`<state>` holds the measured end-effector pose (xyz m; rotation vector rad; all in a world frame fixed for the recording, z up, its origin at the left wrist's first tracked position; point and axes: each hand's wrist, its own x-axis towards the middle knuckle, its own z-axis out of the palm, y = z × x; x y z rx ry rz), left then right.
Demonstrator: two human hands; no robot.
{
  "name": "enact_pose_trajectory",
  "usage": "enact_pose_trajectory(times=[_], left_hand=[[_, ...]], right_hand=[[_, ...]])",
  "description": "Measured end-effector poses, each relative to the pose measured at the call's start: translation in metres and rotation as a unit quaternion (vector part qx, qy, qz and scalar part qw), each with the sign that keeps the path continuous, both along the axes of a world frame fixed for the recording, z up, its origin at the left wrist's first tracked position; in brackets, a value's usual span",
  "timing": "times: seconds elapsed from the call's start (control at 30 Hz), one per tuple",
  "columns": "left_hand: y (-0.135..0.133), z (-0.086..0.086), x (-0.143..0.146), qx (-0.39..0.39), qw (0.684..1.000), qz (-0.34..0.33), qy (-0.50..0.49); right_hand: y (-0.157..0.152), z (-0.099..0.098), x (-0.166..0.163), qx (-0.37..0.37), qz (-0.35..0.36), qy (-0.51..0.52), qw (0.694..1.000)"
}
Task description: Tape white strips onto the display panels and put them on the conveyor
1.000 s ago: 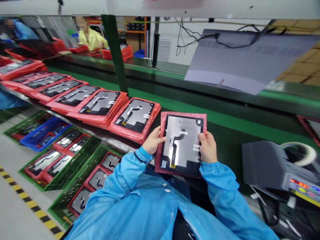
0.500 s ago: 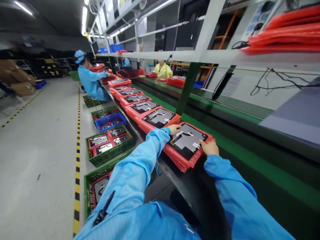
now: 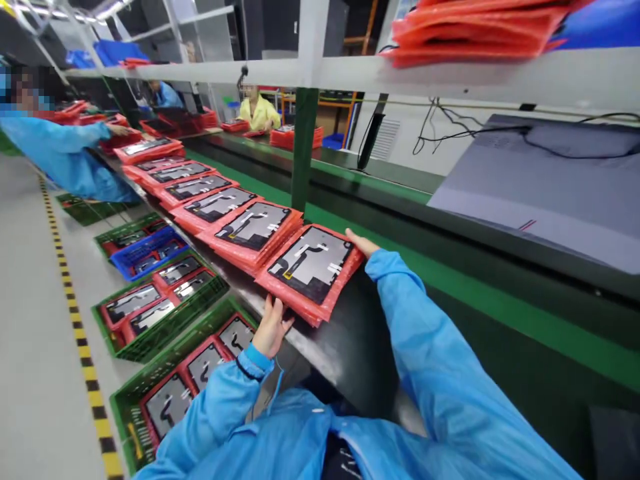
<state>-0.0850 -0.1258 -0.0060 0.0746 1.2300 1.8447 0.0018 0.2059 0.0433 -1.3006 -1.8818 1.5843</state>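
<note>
A stack of red bubble-wrap pouches [image 3: 323, 313] lies at the near end of a row on the black bench. On top of it is a flat grey-and-black panel [image 3: 310, 267] with a dark ribbon cable and white tabs. My left hand [image 3: 270, 328] is at the stack's near-left corner by the bench edge, fingers stretched and partly apart. Whether they touch the pouches I cannot tell. At the far-right edge of the stack, my right hand [image 3: 364, 244] lies against the pouches with its fingers extended; its thumb is hidden.
Similar stacks [image 3: 255, 230] run away along the bench. Green crates [image 3: 165, 320] and a blue crate [image 3: 147, 253] with panels stand on the floor at left. A green post [image 3: 304, 150] rises behind the bench. Red pouches [image 3: 475, 30] lie on the shelf. Co-workers sit farther along.
My view has swung right. My left hand has left the top panel's upper-left edge for the stack's near-left corner. My right hand has shifted to the far-right edge.
</note>
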Motion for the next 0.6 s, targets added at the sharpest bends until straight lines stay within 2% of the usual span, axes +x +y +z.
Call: enact_pose_trajectory(times=[0.1,0.2,0.27,0.37,0.47,0.53,0.6], left_hand=[[0.039,0.009,0.015,0.049,0.996,0.008,-0.069],[0.07,0.027,0.014,0.048,0.995,0.048,-0.077],[0.085,0.036,0.01,0.032,0.995,0.06,-0.077],[0.115,0.046,0.004,0.002,0.995,0.04,-0.091],[0.161,0.054,-0.006,-0.039,0.995,-0.018,-0.093],[0.201,0.058,-0.017,-0.052,0.994,-0.072,-0.063],[0.244,0.063,-0.032,-0.048,0.992,-0.118,-0.022]], right_hand=[[0.008,0.002,-0.012,-0.109,0.073,-0.011,0.991],[0.017,0.004,-0.011,-0.149,0.123,-0.02,0.981],[0.028,0.004,-0.006,-0.166,0.132,-0.014,0.977],[0.048,0.002,0.01,-0.207,0.106,0.009,0.973],[0.068,0.0,0.033,-0.246,0.05,0.067,0.966],[0.08,0.0,0.05,-0.23,-0.008,0.11,0.967],[0.092,-0.001,0.065,-0.165,-0.059,0.14,0.975]])
